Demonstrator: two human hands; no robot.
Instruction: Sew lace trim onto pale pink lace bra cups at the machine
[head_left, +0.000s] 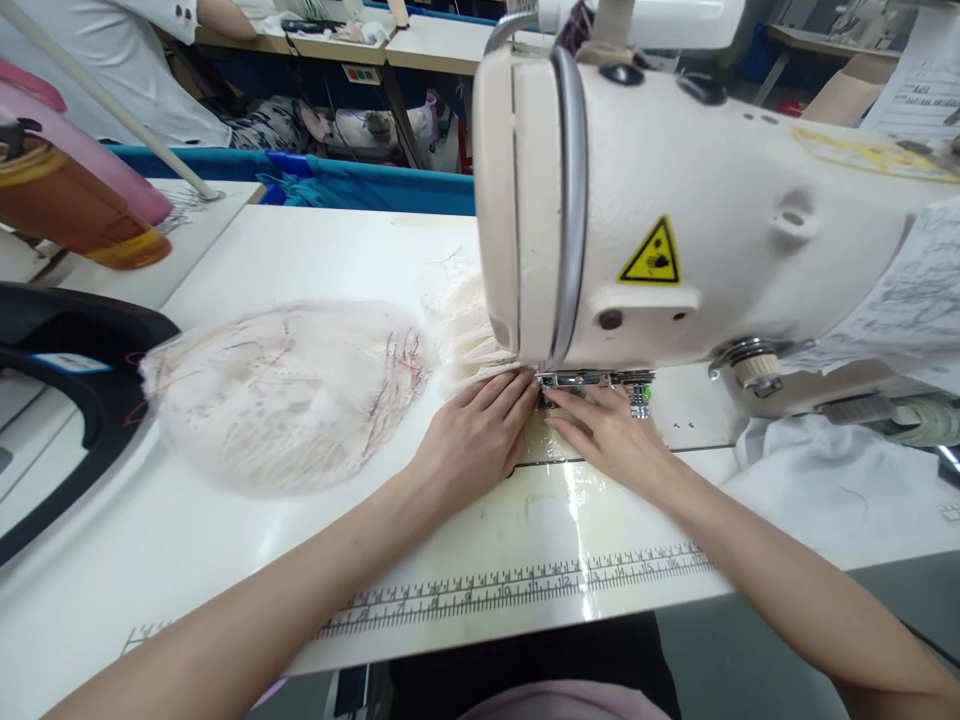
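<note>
A cream, gathered piece of thin fabric (pixel 469 325) lies bunched left of the sewing machine (pixel 697 230), its edge running to the presser foot (pixel 574 380). My left hand (pixel 484 430) lies flat on the fabric's near edge, fingers stretched out together and tips beside the foot. On the other side of the needle area, my right hand (pixel 611 430) has its fingers extended and thumb apart. Its fingertips are close to the foot, partly behind metal parts; whether they touch cloth I cannot tell. The needle itself is hidden.
A pale lace piece with reddish threads (pixel 300 395) lies left on the white table (pixel 300 570). White cloth (pixel 840 485) sits at right. A ruler strip (pixel 510 590) runs along the front edge. A black curved object (pixel 90 330) and an amber bottle (pixel 82 205) stand left.
</note>
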